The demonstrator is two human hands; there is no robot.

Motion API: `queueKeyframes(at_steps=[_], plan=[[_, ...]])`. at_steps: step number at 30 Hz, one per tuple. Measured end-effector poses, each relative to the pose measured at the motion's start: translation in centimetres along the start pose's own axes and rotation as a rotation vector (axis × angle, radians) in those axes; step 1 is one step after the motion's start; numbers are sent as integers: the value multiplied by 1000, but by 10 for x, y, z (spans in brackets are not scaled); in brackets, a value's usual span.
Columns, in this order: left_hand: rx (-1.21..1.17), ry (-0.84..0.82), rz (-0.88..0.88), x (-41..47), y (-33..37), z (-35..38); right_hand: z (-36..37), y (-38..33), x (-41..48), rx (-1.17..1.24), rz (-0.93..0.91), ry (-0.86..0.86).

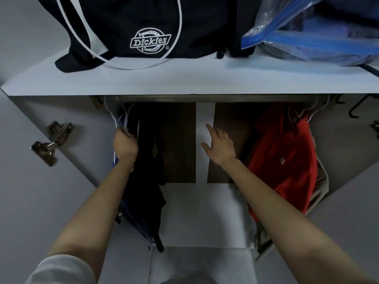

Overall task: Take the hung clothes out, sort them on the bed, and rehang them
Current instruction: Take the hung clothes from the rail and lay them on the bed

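Rail runs left-right, so: our left hand has its fingers clamped on the hangers of the dark clothes at the left end. Our right hand is mid-rail, fingers apart and empty, with the red clothes hanging off to its right.

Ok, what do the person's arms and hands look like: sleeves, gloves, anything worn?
The left hand and right hand are bare: no gloves, rings or watch show. A light grey sleeve covers the left arm from about the elbow up. The right arm shows no sleeve within the frame.
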State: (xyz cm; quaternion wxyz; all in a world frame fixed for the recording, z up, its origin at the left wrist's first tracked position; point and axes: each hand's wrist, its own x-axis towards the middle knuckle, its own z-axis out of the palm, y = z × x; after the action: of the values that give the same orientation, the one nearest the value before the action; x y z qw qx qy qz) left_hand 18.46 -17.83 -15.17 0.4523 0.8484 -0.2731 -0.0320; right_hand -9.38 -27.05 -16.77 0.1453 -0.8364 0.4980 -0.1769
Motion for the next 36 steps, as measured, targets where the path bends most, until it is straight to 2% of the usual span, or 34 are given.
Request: queueKeyframes(at_steps=[9, 15, 18, 25, 31, 36], plan=[[-51, -20, 229, -43, -10, 7, -6, 12, -21, 40, 16, 14], [13, -88, 512, -77, 17, -2, -11, 25, -49, 38, 50, -8], [36, -162, 613, -95, 24, -1, -14, 32, -67, 60, 52, 10], [69, -319, 710, -148, 23, 16, -31, 59, -110, 98, 62, 123], [61, -485, 871, -177, 34, 32, -41, 85, -150, 69, 153, 120], [-50, -737, 899, -195, 53, 58, -44, 104, -195, 110, 314, 105]])
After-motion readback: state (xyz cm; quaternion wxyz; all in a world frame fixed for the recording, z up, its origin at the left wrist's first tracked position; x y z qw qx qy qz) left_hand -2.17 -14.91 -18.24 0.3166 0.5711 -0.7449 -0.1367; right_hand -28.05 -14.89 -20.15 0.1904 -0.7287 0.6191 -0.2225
